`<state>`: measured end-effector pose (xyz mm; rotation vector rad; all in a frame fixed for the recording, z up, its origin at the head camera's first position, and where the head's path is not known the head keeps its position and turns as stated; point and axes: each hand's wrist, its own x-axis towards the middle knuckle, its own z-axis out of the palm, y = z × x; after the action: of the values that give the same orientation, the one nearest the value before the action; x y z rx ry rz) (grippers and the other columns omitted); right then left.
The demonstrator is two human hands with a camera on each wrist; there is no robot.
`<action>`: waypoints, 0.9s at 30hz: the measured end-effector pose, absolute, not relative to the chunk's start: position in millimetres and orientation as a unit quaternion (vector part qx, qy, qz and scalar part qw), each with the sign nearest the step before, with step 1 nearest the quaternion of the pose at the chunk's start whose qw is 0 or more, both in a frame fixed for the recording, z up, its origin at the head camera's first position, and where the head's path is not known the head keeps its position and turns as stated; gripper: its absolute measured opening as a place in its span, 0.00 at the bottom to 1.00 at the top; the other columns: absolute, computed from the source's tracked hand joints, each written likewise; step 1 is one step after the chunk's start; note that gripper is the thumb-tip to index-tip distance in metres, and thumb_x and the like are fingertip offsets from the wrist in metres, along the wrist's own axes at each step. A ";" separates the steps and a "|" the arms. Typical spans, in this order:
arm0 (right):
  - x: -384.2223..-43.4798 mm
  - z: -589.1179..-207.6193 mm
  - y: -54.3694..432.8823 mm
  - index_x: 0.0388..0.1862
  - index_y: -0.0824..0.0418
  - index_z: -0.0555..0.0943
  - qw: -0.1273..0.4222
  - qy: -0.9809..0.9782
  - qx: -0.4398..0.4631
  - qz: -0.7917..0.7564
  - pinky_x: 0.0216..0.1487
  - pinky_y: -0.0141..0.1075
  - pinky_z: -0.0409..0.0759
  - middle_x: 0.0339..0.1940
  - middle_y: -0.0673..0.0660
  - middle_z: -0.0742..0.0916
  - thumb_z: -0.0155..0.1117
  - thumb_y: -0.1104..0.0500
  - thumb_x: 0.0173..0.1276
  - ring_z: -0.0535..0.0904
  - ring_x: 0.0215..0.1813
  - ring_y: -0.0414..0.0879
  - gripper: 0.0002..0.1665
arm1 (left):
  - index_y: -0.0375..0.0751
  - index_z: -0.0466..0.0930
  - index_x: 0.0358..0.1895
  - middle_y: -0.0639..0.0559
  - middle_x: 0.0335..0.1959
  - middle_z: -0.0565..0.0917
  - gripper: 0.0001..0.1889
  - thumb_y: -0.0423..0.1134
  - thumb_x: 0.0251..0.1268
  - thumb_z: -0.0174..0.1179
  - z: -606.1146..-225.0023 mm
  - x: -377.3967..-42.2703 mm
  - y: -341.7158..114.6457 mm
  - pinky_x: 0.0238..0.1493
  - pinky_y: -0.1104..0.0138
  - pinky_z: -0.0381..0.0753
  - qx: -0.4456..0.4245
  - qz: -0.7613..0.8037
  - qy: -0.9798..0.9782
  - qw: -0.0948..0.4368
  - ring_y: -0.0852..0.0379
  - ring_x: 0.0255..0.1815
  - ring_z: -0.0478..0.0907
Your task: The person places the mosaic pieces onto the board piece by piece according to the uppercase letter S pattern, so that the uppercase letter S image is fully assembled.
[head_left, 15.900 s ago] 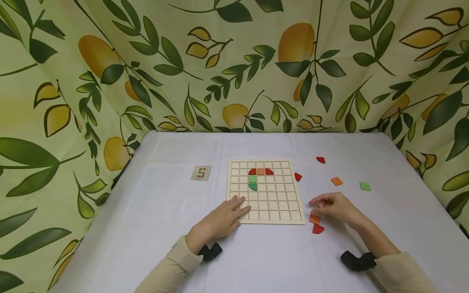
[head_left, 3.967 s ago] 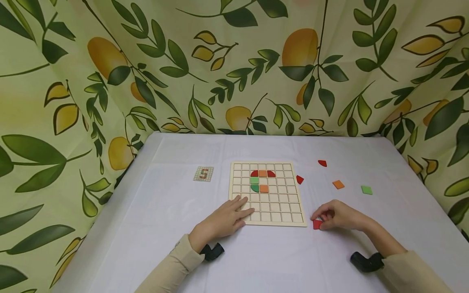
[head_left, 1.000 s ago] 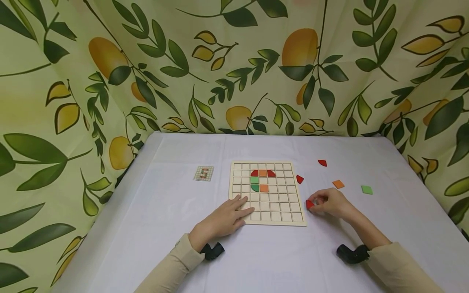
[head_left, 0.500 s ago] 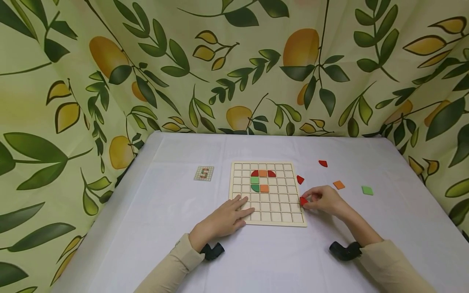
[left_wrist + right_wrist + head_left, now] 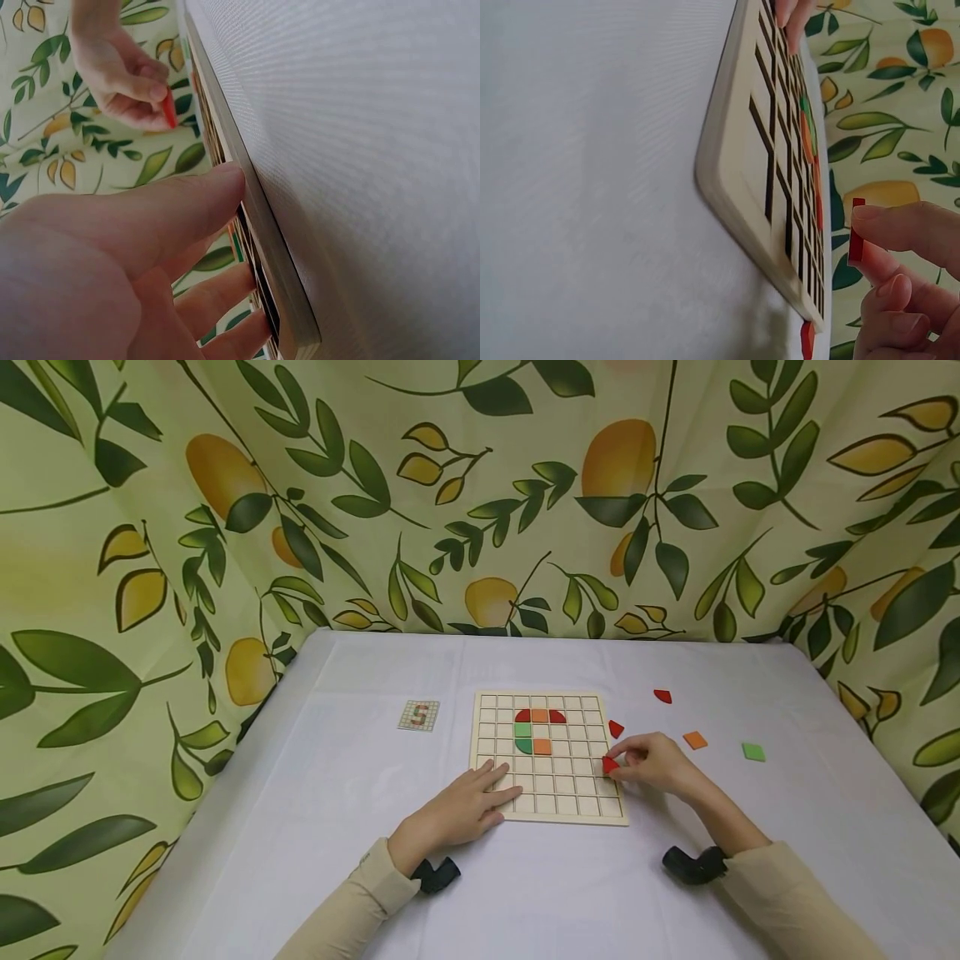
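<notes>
In the head view, a wooden grid board (image 5: 585, 811) lies on the white cloth, with several coloured tiles set in its cells. These include red quarter-round tiles, an orange square (image 5: 542, 747), a light green square (image 5: 522, 729) and a dark green quarter-round tile (image 5: 523, 746). My left hand (image 5: 459, 803) rests on the board's lower left corner, fingers spread and fairly straight. At the board's right edge, my right hand (image 5: 654, 764) pinches a red quarter-round tile (image 5: 857, 232) between thumb and finger. The right wrist view shows that tile edge-on, raised above the board.
A small pattern card (image 5: 418, 716) lies left of the board. To the right are two loose red tiles, one near the board's edge (image 5: 616, 728) and one farther back (image 5: 662, 696), an orange square tile (image 5: 695, 740) and a green square tile (image 5: 753, 752). A leaf-patterned curtain (image 5: 487, 510) stands behind.
An orange tile has joined the board beside the dark green one since the oldest frame. My right hand has picked up the red tile and moved left and away to the board's edge.
</notes>
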<state>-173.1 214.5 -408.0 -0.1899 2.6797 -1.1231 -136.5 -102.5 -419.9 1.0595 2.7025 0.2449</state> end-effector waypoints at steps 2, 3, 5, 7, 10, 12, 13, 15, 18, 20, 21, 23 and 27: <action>-173.9 -407.6 212.6 0.40 0.68 0.85 0.111 0.913 -0.064 -0.386 0.22 0.28 0.60 0.19 0.49 0.71 0.75 0.59 0.53 0.65 0.25 0.41 0.17 | 0.53 0.66 0.71 0.44 0.77 0.60 0.24 0.44 0.74 0.49 -419.9 -136.6 -102.3 0.77 0.51 0.61 0.362 0.084 0.922 0.113 0.43 0.79 0.54; -174.5 -407.6 211.8 0.40 0.68 0.85 0.109 0.913 -0.066 -0.386 0.22 0.28 0.60 0.19 0.49 0.71 0.75 0.59 0.53 0.65 0.26 0.41 0.18 | 0.53 0.66 0.71 0.44 0.77 0.60 0.24 0.44 0.74 0.49 -420.0 -136.6 -102.2 0.77 0.51 0.61 0.361 0.085 0.922 0.114 0.43 0.79 0.54; -175.7 -407.8 210.1 0.41 0.68 0.85 0.108 0.913 -0.067 -0.389 0.23 0.28 0.60 0.19 0.50 0.71 0.75 0.59 0.54 0.65 0.27 0.42 0.18 | 0.53 0.66 0.71 0.43 0.77 0.60 0.24 0.44 0.74 0.49 -419.8 -136.4 -102.1 0.77 0.51 0.61 0.362 0.087 0.921 0.113 0.43 0.79 0.54; -177.4 -408.4 208.3 0.42 0.68 0.85 0.110 0.911 -0.063 -0.392 0.23 0.28 0.60 0.20 0.50 0.70 0.75 0.59 0.54 0.66 0.27 0.42 0.18 | 0.53 0.66 0.71 0.43 0.77 0.61 0.24 0.44 0.74 0.49 -419.6 -136.2 -102.1 0.76 0.50 0.62 0.363 0.086 0.921 0.112 0.42 0.79 0.55; -180.5 -408.7 205.2 0.42 0.68 0.85 0.113 0.909 -0.057 -0.396 0.24 0.28 0.61 0.20 0.49 0.71 0.75 0.59 0.53 0.66 0.28 0.42 0.18 | 0.53 0.66 0.71 0.43 0.77 0.61 0.24 0.44 0.74 0.49 -419.1 -135.5 -102.2 0.76 0.50 0.62 0.364 0.086 0.921 0.111 0.42 0.79 0.55; -182.5 -408.6 202.7 0.41 0.67 0.85 0.115 0.908 -0.052 -0.399 0.24 0.28 0.60 0.21 0.50 0.71 0.75 0.59 0.53 0.65 0.28 0.42 0.18 | 0.52 0.66 0.71 0.43 0.76 0.61 0.24 0.44 0.74 0.49 -418.7 -135.2 -102.3 0.76 0.50 0.62 0.364 0.086 0.921 0.112 0.42 0.79 0.55; -183.5 -408.6 201.5 0.41 0.67 0.85 0.116 0.908 -0.050 -0.400 0.24 0.28 0.60 0.21 0.50 0.71 0.75 0.59 0.53 0.65 0.28 0.42 0.18 | 0.52 0.66 0.71 0.43 0.76 0.61 0.24 0.43 0.74 0.49 -418.4 -135.0 -102.2 0.76 0.50 0.62 0.364 0.086 0.921 0.112 0.42 0.79 0.55; -185.3 -408.3 199.6 0.42 0.68 0.85 0.117 0.906 -0.054 -0.404 0.24 0.29 0.60 0.21 0.50 0.71 0.74 0.60 0.54 0.65 0.28 0.43 0.18 | 0.52 0.66 0.71 0.43 0.77 0.61 0.24 0.43 0.74 0.49 -417.9 -134.8 -102.1 0.76 0.50 0.62 0.363 0.086 0.921 0.114 0.42 0.79 0.55; -187.9 -409.1 197.2 0.41 0.69 0.84 0.117 0.904 -0.054 -0.407 0.24 0.29 0.60 0.20 0.50 0.71 0.74 0.62 0.54 0.65 0.28 0.43 0.17 | 0.52 0.66 0.71 0.43 0.77 0.61 0.24 0.43 0.74 0.49 -417.4 -134.8 -102.0 0.76 0.50 0.62 0.362 0.085 0.921 0.114 0.42 0.79 0.55; -189.3 -409.6 195.8 0.41 0.69 0.84 0.114 0.903 -0.057 -0.410 0.25 0.29 0.60 0.20 0.50 0.71 0.73 0.62 0.54 0.66 0.28 0.43 0.16 | 0.52 0.66 0.71 0.43 0.77 0.61 0.24 0.43 0.75 0.48 -417.0 -134.8 -101.9 0.76 0.50 0.62 0.362 0.084 0.921 0.114 0.42 0.79 0.55; -190.1 -410.1 195.0 0.41 0.69 0.84 0.113 0.903 -0.058 -0.411 0.25 0.29 0.60 0.20 0.50 0.71 0.73 0.62 0.55 0.66 0.28 0.43 0.16 | 0.52 0.66 0.71 0.43 0.77 0.61 0.24 0.43 0.74 0.48 -416.8 -134.7 -101.9 0.76 0.50 0.62 0.362 0.084 0.921 0.114 0.42 0.79 0.55; -191.4 -410.6 193.2 0.41 0.69 0.84 0.112 0.901 -0.058 -0.416 0.25 0.29 0.61 0.20 0.49 0.72 0.73 0.62 0.55 0.66 0.29 0.43 0.16 | 0.52 0.66 0.71 0.43 0.77 0.61 0.23 0.43 0.75 0.48 -416.4 -134.6 -101.9 0.76 0.50 0.62 0.363 0.084 0.921 0.113 0.42 0.79 0.55; -194.0 -411.8 189.2 0.41 0.69 0.85 0.115 0.897 -0.056 -0.424 0.25 0.28 0.61 0.20 0.49 0.72 0.73 0.61 0.55 0.66 0.29 0.43 0.16 | 0.52 0.66 0.71 0.43 0.76 0.61 0.23 0.43 0.74 0.49 -415.8 -134.2 -101.9 0.76 0.50 0.62 0.363 0.087 0.921 0.114 0.41 0.79 0.55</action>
<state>-194.0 189.2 -411.8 -0.1630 2.6276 -1.2429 -134.2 -101.9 -415.8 1.0650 2.6993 0.2539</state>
